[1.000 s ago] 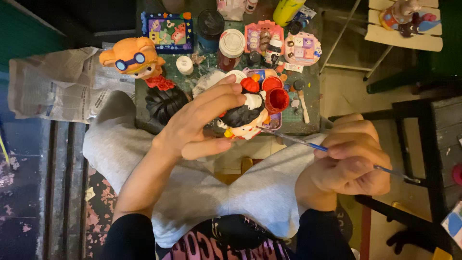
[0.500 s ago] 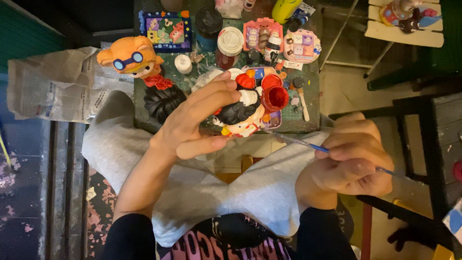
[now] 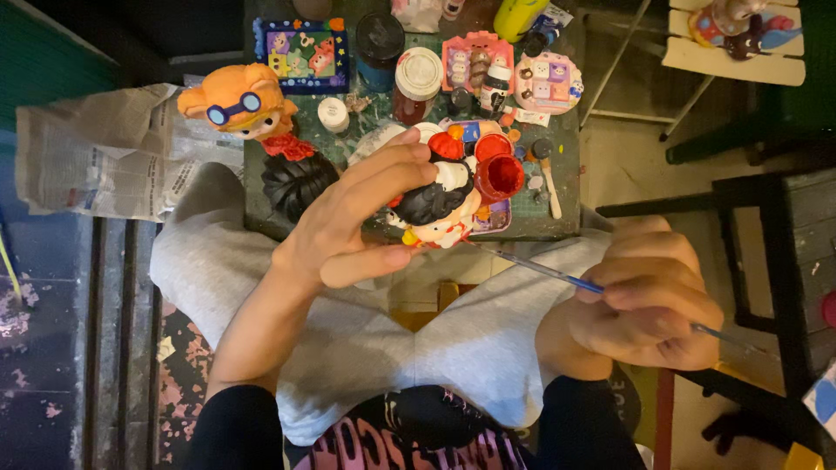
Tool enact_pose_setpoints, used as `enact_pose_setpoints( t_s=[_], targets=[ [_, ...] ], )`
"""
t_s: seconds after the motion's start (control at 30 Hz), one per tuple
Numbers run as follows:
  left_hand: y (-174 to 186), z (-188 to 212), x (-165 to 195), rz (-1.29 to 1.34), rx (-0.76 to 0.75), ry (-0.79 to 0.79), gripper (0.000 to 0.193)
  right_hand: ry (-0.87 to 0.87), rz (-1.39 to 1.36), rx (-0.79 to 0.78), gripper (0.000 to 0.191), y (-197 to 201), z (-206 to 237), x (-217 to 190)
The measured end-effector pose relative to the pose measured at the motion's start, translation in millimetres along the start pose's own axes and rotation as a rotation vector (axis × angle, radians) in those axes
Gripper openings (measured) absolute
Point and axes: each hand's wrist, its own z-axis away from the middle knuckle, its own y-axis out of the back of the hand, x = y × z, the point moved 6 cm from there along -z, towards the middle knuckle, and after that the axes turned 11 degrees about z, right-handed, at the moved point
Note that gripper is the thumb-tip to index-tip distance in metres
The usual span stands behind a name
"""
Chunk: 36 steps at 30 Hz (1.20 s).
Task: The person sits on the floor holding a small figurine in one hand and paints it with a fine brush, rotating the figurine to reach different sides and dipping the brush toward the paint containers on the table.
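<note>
Your left hand is wrapped around a small painted figurine, fingers curled over its top and thumb pressed underneath, so the black hair and white face show just past your fingertips. Your right hand is closed on a thin paintbrush, pinched between thumb and bent fingers; the shaft runs out from your knuckles toward the figurine, and its tip sits just below the figurine's lower edge, though you cannot tell whether it touches. Beyond your left fingertips, a red paint cup stands right beside the figurine's head on the cluttered green table. Further past your fingers are a white-lidded jar and a dark-lidded jar. To the outside of your left thumb lie a black leaf-shaped piece and an orange figure with goggles. Both hands hover above your grey-trousered knees.
</note>
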Motion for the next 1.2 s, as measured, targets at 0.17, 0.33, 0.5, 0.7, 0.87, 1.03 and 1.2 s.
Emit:
enact_pose_setpoints(
  t_s=[0.17,0.33,0.5,0.7,0.87,1.03,1.2],
  targets=[
    [1,0,-1,0.002,0.001,0.028,0.071,0.094,-0.028,0.02,0.043,-1,1,-6],
    [2,-6,11,-0.112,0.037,-0.187,0.066,0.192,-0.049,0.028,0.042,-1,2,-10],
    [-3,-10,29,-0.248,0.042,-0.508,0.085,0.198,0.075,0.015,0.041,-4,2,-11],
    [-1,-13,32,-0.255,0.073,-0.506,0.084,0.132,0.069,-0.02,0.046,-12,1,-12],
    [-2,-13,32,-0.257,0.08,-0.485,0.086,0.103,0.125,-0.038,0.049,-16,-4,-20],
    [-1,-13,31,-0.247,0.096,-0.492,0.088,0.102,0.147,-0.03,0.058,-17,-5,-24],
    [-1,-12,30,-0.249,0.114,-0.503,0.092,0.081,0.167,-0.036,0.058,-15,-2,-20]
  ],
)
